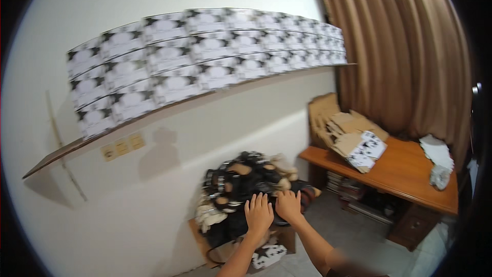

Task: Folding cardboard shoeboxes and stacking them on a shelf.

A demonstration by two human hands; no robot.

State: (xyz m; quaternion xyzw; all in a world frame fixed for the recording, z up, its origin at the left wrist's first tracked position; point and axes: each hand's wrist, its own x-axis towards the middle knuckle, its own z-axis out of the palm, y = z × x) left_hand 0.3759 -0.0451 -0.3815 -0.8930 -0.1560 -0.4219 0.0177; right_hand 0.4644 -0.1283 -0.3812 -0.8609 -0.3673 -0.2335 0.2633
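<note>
I see both hands on heap of dark sandals (246, 179) against wall. Left hand (259, 213) flat, fingers spread, gripping nothing. Right hand (288, 205) fingers curled over black sandal; grasp unclear. Wooden desk (410, 172) at right.

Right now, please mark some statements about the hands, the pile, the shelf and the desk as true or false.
1. Both hands lie on the pile of dark footwear. True: left hand and right hand rest flat on it, side by side.
2. The wall shelf holds nothing. False: rows of black-and-white boxes stand on it.
3. Flattened cardboard is stacked on the wooden desk. True.
4. The curtain is blue. False: it is brown.
5. The right hand holds up a box. False: it lies open on the pile.
</note>
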